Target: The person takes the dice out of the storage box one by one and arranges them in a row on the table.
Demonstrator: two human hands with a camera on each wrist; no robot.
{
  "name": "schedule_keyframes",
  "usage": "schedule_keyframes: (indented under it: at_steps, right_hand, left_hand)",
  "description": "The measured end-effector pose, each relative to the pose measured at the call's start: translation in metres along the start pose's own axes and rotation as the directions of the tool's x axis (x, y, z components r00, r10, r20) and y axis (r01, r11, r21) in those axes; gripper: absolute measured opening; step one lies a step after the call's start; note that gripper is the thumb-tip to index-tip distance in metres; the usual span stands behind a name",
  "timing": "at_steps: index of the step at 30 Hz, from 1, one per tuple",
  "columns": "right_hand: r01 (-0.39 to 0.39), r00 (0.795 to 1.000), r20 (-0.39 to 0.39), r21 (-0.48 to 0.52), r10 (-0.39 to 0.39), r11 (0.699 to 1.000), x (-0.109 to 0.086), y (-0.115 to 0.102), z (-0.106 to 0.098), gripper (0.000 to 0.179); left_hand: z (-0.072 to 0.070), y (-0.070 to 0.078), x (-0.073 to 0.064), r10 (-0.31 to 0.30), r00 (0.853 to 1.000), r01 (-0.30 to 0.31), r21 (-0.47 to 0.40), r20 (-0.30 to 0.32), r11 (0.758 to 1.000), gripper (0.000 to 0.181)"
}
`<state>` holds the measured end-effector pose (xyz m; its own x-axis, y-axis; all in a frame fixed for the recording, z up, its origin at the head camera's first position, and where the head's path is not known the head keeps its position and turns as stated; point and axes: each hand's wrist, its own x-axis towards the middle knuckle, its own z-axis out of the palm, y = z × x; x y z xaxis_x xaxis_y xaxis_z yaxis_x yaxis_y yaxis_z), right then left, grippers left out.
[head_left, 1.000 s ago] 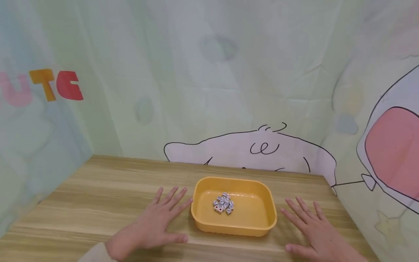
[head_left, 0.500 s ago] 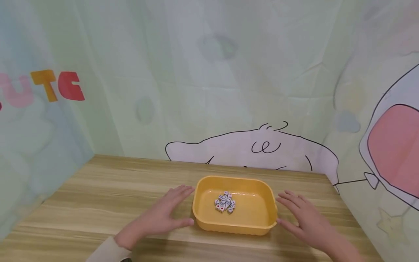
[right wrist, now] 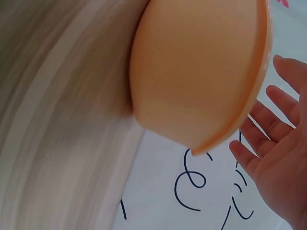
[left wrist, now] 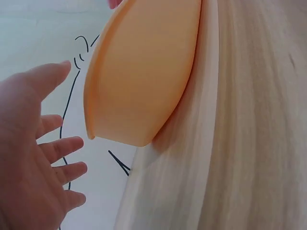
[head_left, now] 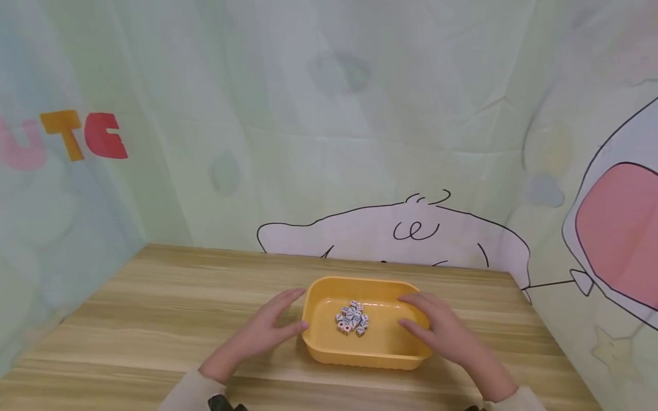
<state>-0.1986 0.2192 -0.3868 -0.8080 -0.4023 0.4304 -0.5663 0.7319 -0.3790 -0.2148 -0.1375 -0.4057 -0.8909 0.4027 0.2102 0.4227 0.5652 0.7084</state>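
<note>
Yellow-orange plastic is forming the rounded rectangular tray (head_left: 367, 361), which is standing upright on the wood-grain surface (head_left: 154, 319); its centre is serving as the hub of the dial in the head view, with twelve o'clock pointing to the far edge. Inside, the white dice (head_left: 352, 318) are lying in a tight cluster on the tray's floor, a little toward ten o'clock from the middle; two at the near side are each showing a single red dot.

At nine o'clock the left hand (head_left: 263, 330) is reaching toward the rim, its grip standing wide, thumb well apart from the fingers and holding nothing; the left wrist view is showing the hand just beside the rim. At three o'clock the right hand (head_left: 444, 330) is extending above the tray's end, its grip likewise standing wide and holding nothing, the fingers slightly bent.

Cream sleeves (head_left: 192, 394) are entering at eight and four o'clock. Behind, a pale green curtain (head_left: 308, 114) is hanging, bearing a black-outlined white figure (head_left: 360, 237) at twelve, a red letter (head_left: 104, 137) at ten and a pink shape (head_left: 622, 222) at two.
</note>
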Motion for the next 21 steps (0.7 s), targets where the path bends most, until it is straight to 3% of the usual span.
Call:
schedule_keyframes:
  at_steps: [5,12,17,21]
  right_hand:
    - [-0.017,0.997,0.076,0.113,0.008,0.993,0.016,-0.004,0.012,0.032]
    - [-0.087,0.979,0.203,0.265,0.033,0.96,0.032,-0.003,0.028,0.027]
    - [-0.172,0.946,0.315,0.279,0.079,0.945,0.041,-0.005,0.036,0.024]
    - [-0.187,0.922,0.381,0.282,0.069,0.941,0.044,-0.005,0.042,0.022]
  left_hand:
    - [0.005,-0.005,0.004,-0.021,1.0,0.021,-0.041,0.004,0.999,0.067]
    - [0.014,-0.008,0.009,-0.041,0.999,0.043,-0.081,0.024,0.996,0.066]
    - [0.017,-0.007,0.01,-0.066,0.997,0.07,-0.104,0.038,0.992,0.062]
    - [0.017,-0.007,0.01,-0.08,0.996,0.084,-0.109,0.041,0.99,0.06]
